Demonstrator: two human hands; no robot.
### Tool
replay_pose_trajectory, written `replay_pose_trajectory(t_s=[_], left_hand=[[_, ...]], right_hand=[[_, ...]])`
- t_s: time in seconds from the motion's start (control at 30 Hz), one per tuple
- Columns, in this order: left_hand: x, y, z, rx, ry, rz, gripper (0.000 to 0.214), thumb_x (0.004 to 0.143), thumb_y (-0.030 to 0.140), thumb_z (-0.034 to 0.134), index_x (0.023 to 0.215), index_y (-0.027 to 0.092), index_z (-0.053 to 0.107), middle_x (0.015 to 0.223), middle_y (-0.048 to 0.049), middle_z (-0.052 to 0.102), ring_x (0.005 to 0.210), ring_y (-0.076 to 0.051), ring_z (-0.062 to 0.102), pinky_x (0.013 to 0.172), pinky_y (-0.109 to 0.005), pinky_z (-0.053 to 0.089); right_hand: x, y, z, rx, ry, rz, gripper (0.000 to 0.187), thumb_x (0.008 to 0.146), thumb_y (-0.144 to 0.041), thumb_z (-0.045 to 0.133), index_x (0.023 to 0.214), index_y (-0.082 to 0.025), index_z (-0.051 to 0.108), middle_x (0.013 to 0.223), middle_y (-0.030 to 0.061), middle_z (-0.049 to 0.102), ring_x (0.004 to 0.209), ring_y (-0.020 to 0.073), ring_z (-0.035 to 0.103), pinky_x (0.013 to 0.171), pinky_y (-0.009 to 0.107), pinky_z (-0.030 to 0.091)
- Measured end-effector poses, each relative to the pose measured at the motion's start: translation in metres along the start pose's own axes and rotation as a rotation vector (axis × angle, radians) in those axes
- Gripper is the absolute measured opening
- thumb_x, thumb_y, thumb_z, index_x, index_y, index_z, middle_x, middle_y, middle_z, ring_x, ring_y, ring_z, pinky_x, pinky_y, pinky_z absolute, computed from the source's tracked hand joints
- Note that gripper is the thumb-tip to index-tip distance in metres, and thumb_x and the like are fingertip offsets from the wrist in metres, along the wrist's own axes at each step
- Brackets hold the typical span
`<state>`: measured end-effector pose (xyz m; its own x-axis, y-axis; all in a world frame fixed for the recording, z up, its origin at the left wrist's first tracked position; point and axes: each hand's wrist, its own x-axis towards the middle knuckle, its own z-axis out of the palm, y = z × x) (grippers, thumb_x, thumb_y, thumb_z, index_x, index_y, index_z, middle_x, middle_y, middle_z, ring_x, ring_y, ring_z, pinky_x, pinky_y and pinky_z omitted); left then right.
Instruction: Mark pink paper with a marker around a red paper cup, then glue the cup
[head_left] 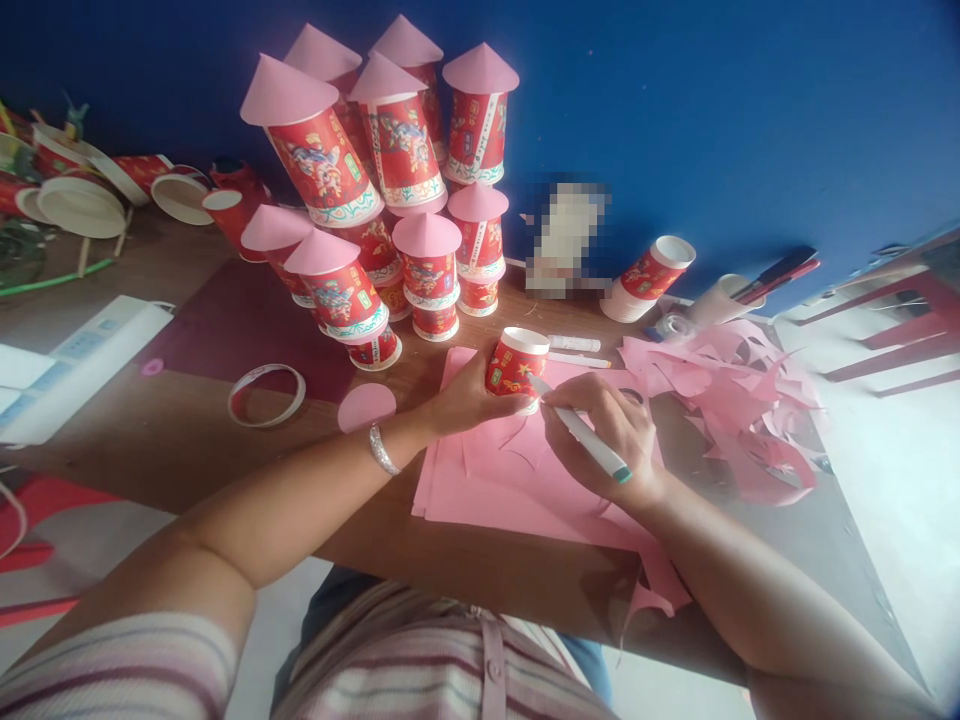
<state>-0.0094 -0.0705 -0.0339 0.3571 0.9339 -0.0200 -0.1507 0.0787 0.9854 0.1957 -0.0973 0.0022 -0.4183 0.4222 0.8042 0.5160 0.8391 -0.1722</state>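
Note:
My left hand (pixel 474 397) is wrapped round a red paper cup (pixel 517 365) with a white rim and printed figures, holding it above the pink paper sheets (pixel 480 480). In my right hand (pixel 604 430) is a white marker (pixel 592 445) with a green end, its tip pointing at the cup's side. Fingers hide part of the cup's lower edge. Behind the cup lie a white pen cap or short marker (pixel 574 343) and another slim marker (pixel 579 359). A pink paper disc (pixel 367 408) rests left of the sheets.
Several red cups with pink cone tops (pixel 409 150) stand stacked at the back. Pink paper scraps (pixel 750 400) heap up at right, near a pen holder (pixel 724 298) and a tilted cup stack (pixel 649 280). A cut cup ring (pixel 267 394) and a white box (pixel 82 365) lie left.

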Motion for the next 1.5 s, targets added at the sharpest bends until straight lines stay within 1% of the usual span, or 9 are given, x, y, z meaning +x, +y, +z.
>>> replay_pose_trajectory(t_s=[0.23, 0.43, 0.77, 0.9, 1.03, 1.2, 1.3, 1.4, 1.5], left_hand=[[0.0, -0.001, 0.002, 0.003, 0.007, 0.002, 0.07, 0.071, 0.04, 0.099, 0.122, 0.019, 0.056, 0.11, -0.0058, 0.069, 0.101, -0.022, 0.067, 0.086, -0.035, 0.057], [0.001, -0.005, 0.0, 0.018, -0.001, 0.024, 0.072, 0.072, 0.041, 0.1, 0.124, 0.019, 0.057, 0.113, -0.0073, 0.069, 0.104, -0.023, 0.067, 0.086, -0.035, 0.057], [0.002, -0.01, -0.003, 0.055, 0.002, 0.055, 0.075, 0.073, 0.049, 0.101, 0.124, 0.019, 0.056, 0.116, -0.0081, 0.068, 0.105, -0.024, 0.068, 0.087, -0.036, 0.056], [0.002, -0.012, -0.004, 0.077, -0.005, 0.072, 0.077, 0.073, 0.052, 0.1, 0.125, 0.019, 0.056, 0.117, -0.009, 0.069, 0.106, -0.025, 0.067, 0.088, -0.037, 0.057], [0.002, -0.01, -0.005, 0.08, -0.007, 0.071, 0.077, 0.071, 0.051, 0.102, 0.125, 0.019, 0.056, 0.116, -0.0087, 0.068, 0.106, -0.025, 0.067, 0.088, -0.038, 0.057], [0.002, -0.006, -0.006, 0.027, -0.012, 0.042, 0.078, 0.069, 0.054, 0.102, 0.122, 0.019, 0.057, 0.112, -0.0072, 0.069, 0.103, -0.024, 0.067, 0.088, -0.038, 0.057], [0.003, -0.006, -0.007, -0.037, -0.017, 0.022, 0.073, 0.071, 0.052, 0.101, 0.121, 0.02, 0.057, 0.11, -0.0054, 0.069, 0.1, -0.022, 0.067, 0.088, -0.037, 0.057], [0.003, -0.008, -0.008, -0.117, -0.026, 0.006, 0.07, 0.073, 0.05, 0.101, 0.119, 0.02, 0.058, 0.109, -0.005, 0.072, 0.098, -0.021, 0.069, 0.088, -0.036, 0.058], [0.004, -0.009, -0.008, -0.168, -0.039, -0.008, 0.064, 0.075, 0.045, 0.1, 0.118, 0.02, 0.061, 0.107, -0.0056, 0.074, 0.097, -0.021, 0.071, 0.087, -0.036, 0.058]], right_hand=[[0.001, 0.004, 0.002, -0.038, 0.027, -0.007, 0.019, 0.102, -0.006, 0.061, 0.108, -0.024, 0.061, 0.084, -0.0037, 0.075, 0.066, 0.0117, 0.071, 0.056, 0.025, 0.05], [0.0, 0.005, 0.002, -0.032, -0.005, -0.009, 0.019, 0.103, -0.008, 0.058, 0.109, -0.025, 0.061, 0.083, -0.0039, 0.074, 0.064, 0.0124, 0.07, 0.052, 0.026, 0.047], [-0.006, 0.002, 0.005, 0.065, -0.054, 0.025, 0.021, 0.1, -0.007, 0.06, 0.112, -0.025, 0.063, 0.088, -0.0018, 0.075, 0.067, 0.0129, 0.071, 0.054, 0.024, 0.052], [-0.005, 0.0, 0.005, 0.08, -0.031, -0.016, 0.02, 0.101, -0.007, 0.061, 0.111, -0.025, 0.062, 0.087, -0.0015, 0.075, 0.068, 0.0127, 0.072, 0.054, 0.024, 0.054], [-0.003, 0.0, 0.004, 0.038, -0.017, -0.042, 0.02, 0.101, -0.006, 0.061, 0.109, -0.024, 0.061, 0.083, -0.0026, 0.072, 0.062, 0.0114, 0.069, 0.052, 0.023, 0.052], [-0.004, 0.002, 0.002, 0.025, -0.035, -0.071, 0.019, 0.1, -0.006, 0.063, 0.11, -0.022, 0.061, 0.083, -0.0019, 0.072, 0.065, 0.0112, 0.069, 0.055, 0.022, 0.053], [-0.004, 0.002, 0.002, 0.027, -0.034, -0.072, 0.022, 0.098, -0.004, 0.065, 0.112, -0.021, 0.064, 0.085, -0.0011, 0.073, 0.066, 0.0119, 0.07, 0.055, 0.022, 0.054], [-0.003, 0.004, 0.002, 0.061, -0.004, -0.046, 0.025, 0.097, -0.003, 0.067, 0.112, -0.022, 0.067, 0.088, 0.0001, 0.075, 0.068, 0.0134, 0.073, 0.053, 0.023, 0.055], [-0.001, 0.005, 0.002, 0.107, 0.008, 0.009, 0.024, 0.1, -0.006, 0.066, 0.113, -0.025, 0.068, 0.091, 0.0004, 0.077, 0.072, 0.0152, 0.076, 0.057, 0.026, 0.059]])
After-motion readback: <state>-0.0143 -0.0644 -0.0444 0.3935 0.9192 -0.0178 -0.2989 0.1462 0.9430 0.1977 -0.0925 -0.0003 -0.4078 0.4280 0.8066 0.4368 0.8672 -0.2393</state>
